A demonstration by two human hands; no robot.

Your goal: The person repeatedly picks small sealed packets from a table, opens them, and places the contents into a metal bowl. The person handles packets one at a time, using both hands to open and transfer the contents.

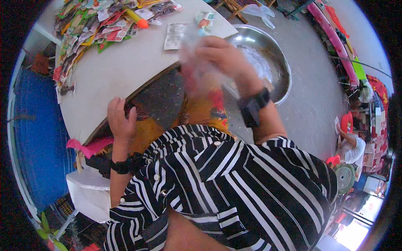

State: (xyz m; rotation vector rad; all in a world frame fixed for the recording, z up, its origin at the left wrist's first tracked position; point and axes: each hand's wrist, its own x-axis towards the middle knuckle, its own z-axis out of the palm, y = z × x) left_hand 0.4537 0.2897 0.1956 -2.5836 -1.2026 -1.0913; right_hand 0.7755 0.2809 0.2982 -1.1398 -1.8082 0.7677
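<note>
My right hand (221, 59) is blurred by motion beyond the table's near edge. Its fingers pinch a blurred, translucent plastic packet (190, 45); what is inside cannot be made out. My left hand (121, 117) holds nothing, with thumb and fingers apart at the edge of the white table (103, 78). Close to the right hand, a silvery packet with printing (173, 37) lies flat on the table. Behind it lies a clear packet with coloured print (204, 22).
Small food packets (91, 26) are heaped at the table's far left, with a yellow tool with an orange tip (136, 18) on them. A wide metal basin (281, 67) stands on the floor at right. Pink cloth (89, 147) hangs near the left corner. Another person (351, 150) sits far right.
</note>
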